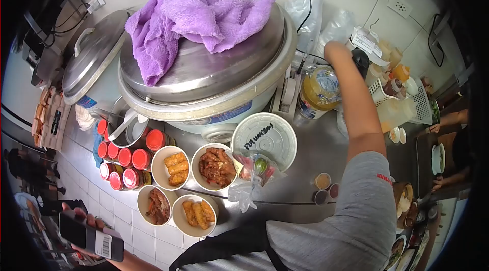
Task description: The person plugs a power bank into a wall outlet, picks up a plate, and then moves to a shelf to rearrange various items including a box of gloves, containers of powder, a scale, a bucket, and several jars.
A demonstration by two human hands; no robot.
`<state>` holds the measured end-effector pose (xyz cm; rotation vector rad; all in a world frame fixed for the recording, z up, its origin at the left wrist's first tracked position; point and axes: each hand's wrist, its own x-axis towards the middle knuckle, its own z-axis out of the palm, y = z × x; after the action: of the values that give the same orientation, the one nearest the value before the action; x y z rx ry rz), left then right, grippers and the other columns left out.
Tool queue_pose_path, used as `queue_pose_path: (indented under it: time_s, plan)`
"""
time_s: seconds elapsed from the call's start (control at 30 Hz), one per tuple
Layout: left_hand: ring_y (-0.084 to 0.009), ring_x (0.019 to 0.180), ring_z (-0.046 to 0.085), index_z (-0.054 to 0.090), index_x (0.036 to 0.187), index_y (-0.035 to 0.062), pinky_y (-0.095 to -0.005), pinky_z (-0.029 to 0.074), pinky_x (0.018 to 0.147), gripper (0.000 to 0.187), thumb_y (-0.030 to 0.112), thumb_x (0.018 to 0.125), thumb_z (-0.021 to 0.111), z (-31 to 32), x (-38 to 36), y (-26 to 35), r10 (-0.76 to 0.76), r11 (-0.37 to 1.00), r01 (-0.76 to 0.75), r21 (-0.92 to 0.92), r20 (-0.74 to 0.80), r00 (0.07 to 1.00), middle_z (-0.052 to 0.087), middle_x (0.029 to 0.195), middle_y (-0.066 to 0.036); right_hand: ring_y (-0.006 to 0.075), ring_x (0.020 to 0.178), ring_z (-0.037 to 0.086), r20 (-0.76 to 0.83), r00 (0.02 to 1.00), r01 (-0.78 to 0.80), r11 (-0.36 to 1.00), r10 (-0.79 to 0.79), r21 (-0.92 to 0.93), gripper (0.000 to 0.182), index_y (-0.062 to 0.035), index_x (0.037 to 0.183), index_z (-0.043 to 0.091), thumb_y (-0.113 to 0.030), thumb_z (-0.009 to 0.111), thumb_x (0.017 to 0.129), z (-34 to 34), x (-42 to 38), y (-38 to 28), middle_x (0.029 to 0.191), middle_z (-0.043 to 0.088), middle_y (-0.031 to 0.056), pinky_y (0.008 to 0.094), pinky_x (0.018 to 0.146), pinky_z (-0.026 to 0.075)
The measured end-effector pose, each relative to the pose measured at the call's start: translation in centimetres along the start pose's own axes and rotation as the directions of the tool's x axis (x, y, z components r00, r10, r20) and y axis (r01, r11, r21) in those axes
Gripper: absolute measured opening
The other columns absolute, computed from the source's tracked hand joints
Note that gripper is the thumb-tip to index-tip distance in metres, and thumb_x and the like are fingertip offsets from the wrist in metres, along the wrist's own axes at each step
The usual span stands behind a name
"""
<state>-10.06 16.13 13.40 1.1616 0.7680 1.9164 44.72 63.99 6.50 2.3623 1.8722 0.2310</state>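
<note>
My left hand point(76, 216) is at the bottom left, closed around a black handheld device point(91, 240) with a barcode label. My right arm stretches up and to the right, and my right hand point(336, 49) ends among clear plastic bags point(326, 21) by the wall, beside a black object point(360, 61). Its fingers are hidden. Below my arm on the steel counter point(316, 153) stand several paper bowls of fried food point(216, 166), a lidded white container point(265, 137) with writing, and a small bag of vegetables and sauce point(254, 169).
A large cooker with a steel lid point(214, 72) carries a purple towel point(196, 13); a second lid point(91, 54) lies to its left. Also there: red-capped jars point(125, 161), a yellow bottle point(318, 92), a white basket of bottles point(402, 92), sauce cups point(323, 189). Another person's hands point(438, 128) are at the right.
</note>
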Motion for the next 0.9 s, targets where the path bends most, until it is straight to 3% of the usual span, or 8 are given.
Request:
queue_pose_path:
  time_s: [0.17, 0.27, 0.4, 0.5, 0.57, 0.6, 0.7, 0.9]
  plan:
    - [-0.0261, 0.091, 0.05, 0.007, 0.134, 0.008, -0.0401, 0.046, 0.075, 0.081, 0.03, 0.076, 0.061, 2.6, 3.2, -3.1, -0.093, 0.961, 0.133, -0.241, 0.17, 0.981, 0.041, 0.117, -0.016, 0.0247, 0.09, 0.058, 0.604, 0.763, -0.064, 0.957, 0.23, -0.283, 0.013, -0.0141, 0.082, 0.065, -0.019, 0.057, 0.072, 6.6, 6.4, 0.1, 0.098, 0.061, 0.0075, 0.0326, 0.072, 0.047]
    - [-0.0266, 0.086, 0.053, 0.009, 0.133, 0.0071, -0.0388, 0.048, 0.068, 0.08, 0.038, 0.077, 0.057, 5.0, 4.7, -5.4, -0.102, 0.953, 0.125, -0.276, 0.098, 0.99, 0.045, 0.112, -0.016, 0.0259, 0.083, 0.059, 0.694, 0.675, -0.076, 0.959, 0.25, -0.271, 0.014, -0.0104, 0.08, 0.065, -0.02, 0.058, 0.072, 3.3, 3.9, -0.5, 0.089, 0.062, 0.0101, 0.0338, 0.07, 0.046]
    - [-0.0233, 0.084, 0.057, 0.026, 0.129, 0.0059, -0.0371, 0.051, 0.068, 0.077, 0.052, 0.073, 0.054, 7.6, 5.5, -7.9, -0.176, 0.976, 0.16, -0.145, -0.099, 0.979, 0.052, 0.106, -0.013, 0.0168, 0.045, 0.05, 0.278, 0.948, 0.046, 0.927, -0.158, 0.372, 0.025, -0.0003, 0.065, 0.057, -0.024, 0.061, 0.072, -4.7, -2.2, 1.8, 0.061, 0.056, 0.009, 0.0293, 0.039, 0.039]
    - [-0.0181, 0.096, 0.052, 0.027, 0.129, 0.0047, -0.0303, 0.045, 0.08, 0.097, 0.043, 0.054, 0.076, 11.8, 7.9, -9.1, -0.196, 0.971, 0.202, 0.128, -0.062, 0.979, 0.05, 0.108, -0.007, 0.0053, 0.037, 0.037, 0.044, 0.943, 0.017, 0.179, -0.331, 0.984, 0.021, -0.0065, 0.065, 0.048, -0.021, 0.059, 0.077, -9.9, -8.3, 3.3, 0.051, 0.045, -0.0012, 0.0196, 0.031, 0.027]
    - [-0.0172, 0.103, 0.046, 0.026, 0.129, 0.0032, -0.0291, 0.035, 0.089, 0.096, 0.033, 0.054, 0.079, 13.2, 9.3, -10.3, -0.169, 0.958, 0.124, 0.26, 0.161, 0.972, 0.045, 0.115, -0.009, 0.0044, 0.039, 0.037, -0.173, 0.904, -0.013, -0.43, -0.39, 0.903, 0.016, -0.0081, 0.075, 0.05, -0.021, 0.059, 0.079, -12.1, -11.4, 2.7, 0.059, 0.05, -0.001, 0.0166, 0.034, 0.026]
    - [-0.0176, 0.105, 0.045, 0.026, 0.129, 0.003, -0.0295, 0.033, 0.09, 0.095, 0.03, 0.055, 0.079, 14.5, 9.6, -10.7, -0.124, 0.95, 0.048, 0.308, 0.235, 0.964, 0.045, 0.116, -0.009, 0.0046, 0.044, 0.041, -0.275, 0.853, -0.001, -0.528, -0.444, 0.849, 0.016, -0.0072, 0.078, 0.052, -0.02, 0.06, 0.079, -13.9, -14.1, 1.5, 0.062, 0.052, -0.0001, 0.0171, 0.038, 0.03]
    - [-0.0189, 0.108, 0.043, 0.026, 0.129, 0.0024, -0.0303, 0.031, 0.093, 0.091, 0.022, 0.057, 0.078, 17.0, 10.7, -12.9, -0.02, 0.946, -0.133, 0.295, 0.464, 0.886, 0.043, 0.117, -0.012, 0.0052, 0.051, 0.044, -0.484, 0.725, -0.003, -0.706, -0.489, 0.708, 0.014, -0.0053, 0.083, 0.053, -0.016, 0.06, 0.078, -17.6, -21.4, -2.2, 0.067, 0.055, 0.0016, 0.0184, 0.044, 0.035]
    - [-0.0191, 0.106, 0.043, 0.027, 0.128, 0.0006, -0.0298, 0.032, 0.092, 0.089, 0.021, 0.057, 0.078, 18.6, 10.6, -13.7, 0.008, 0.928, -0.218, 0.301, 0.571, 0.821, 0.044, 0.115, -0.012, 0.0089, 0.061, 0.053, -0.516, 0.623, 0.261, -0.465, -0.588, 0.846, 0.011, -0.0028, 0.082, 0.053, -0.006, 0.061, 0.074, -19.8, -27.5, -6.6, 0.079, 0.059, 0.007, 0.0209, 0.057, 0.045]
